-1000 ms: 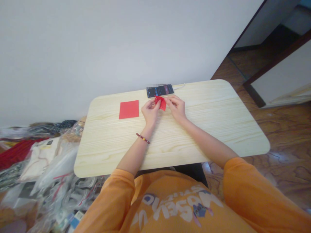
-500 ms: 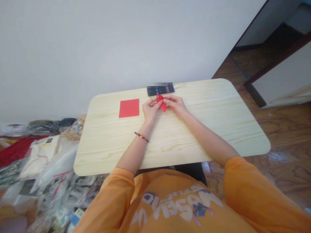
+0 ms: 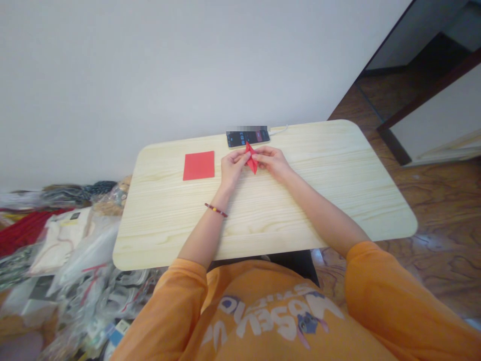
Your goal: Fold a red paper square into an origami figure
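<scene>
Wooden tabletop point(image 3: 319, 200): left hand point(image 3: 233, 168), right hand point(image 3: 271, 163) together, pinching folded red paper point(image 3: 251, 159); phone point(image 3: 247, 139) at 12; even pinch keeps folds crisp.

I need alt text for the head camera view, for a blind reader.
Left hand and right hand hold a narrow folded red paper over a light wooden table, near a phone. A flat red paper square lies left of them.

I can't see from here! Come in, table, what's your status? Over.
Left hand and right hand pinching folded red paper. Phone just beyond. Red square sheet to the left.
</scene>
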Demonstrator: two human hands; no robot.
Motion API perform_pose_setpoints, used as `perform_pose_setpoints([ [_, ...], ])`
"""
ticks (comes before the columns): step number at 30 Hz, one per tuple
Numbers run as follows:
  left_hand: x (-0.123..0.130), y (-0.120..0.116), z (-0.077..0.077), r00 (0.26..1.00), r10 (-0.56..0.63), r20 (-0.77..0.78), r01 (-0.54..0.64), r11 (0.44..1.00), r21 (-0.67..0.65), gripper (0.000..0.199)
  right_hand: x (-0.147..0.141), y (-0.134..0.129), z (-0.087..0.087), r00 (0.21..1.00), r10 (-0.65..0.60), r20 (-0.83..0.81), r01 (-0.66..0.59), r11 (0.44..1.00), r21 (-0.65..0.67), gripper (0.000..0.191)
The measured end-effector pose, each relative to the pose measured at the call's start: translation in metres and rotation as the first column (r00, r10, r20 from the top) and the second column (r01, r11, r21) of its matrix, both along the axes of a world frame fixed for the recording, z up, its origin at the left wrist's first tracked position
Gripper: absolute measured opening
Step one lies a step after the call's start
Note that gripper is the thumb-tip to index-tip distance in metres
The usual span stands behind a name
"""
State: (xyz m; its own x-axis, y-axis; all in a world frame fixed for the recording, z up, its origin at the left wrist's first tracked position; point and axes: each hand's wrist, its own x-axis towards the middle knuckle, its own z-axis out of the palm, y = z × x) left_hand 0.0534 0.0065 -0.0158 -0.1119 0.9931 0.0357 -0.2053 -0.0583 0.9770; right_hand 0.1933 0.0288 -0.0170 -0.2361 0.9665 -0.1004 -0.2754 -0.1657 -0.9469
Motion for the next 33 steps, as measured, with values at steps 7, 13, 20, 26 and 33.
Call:
perform_pose_setpoints([
  [7,0.0009,-0.0007,0.0018,1.0,-0.007,-0.018,0.007,1.0,-0.008,0.036,0.0009,0.0002,0.0017,0.999,0.012,-0.044,-0.014,0.999,-0.036,0.04],
  [13,0.0014,-0.0015,-0.0011,0.998,-0.013,0.066,0.016,0.998,-0.055,0.038,0.0025,0.0011,-0.0004,0.998,0.061,-0.016,-0.061,0.998,-0.02,0.041],
  [20,0.0,-0.0009,-0.0012,0.996,-0.043,0.082,0.051,0.994,-0.096,0.037,0.0053,-0.0003,0.0086,0.994,0.101,-0.049,-0.102,0.995,-0.021,0.038],
  [26,-0.0017,-0.0015,-0.0028,0.993,-0.12,-0.005,0.119,0.986,-0.12,0.031,0.0071,0.0017,0.0061,0.999,0.045,-0.001,-0.045,0.999,0.003,0.034],
  [33,-0.0051,-0.0016,-0.0008,0.981,-0.188,-0.036,0.18,0.971,-0.156,0.03,0.0093,0.0036,0.0053,0.996,0.088,-0.003,-0.088,0.996,0.016,0.03],
])
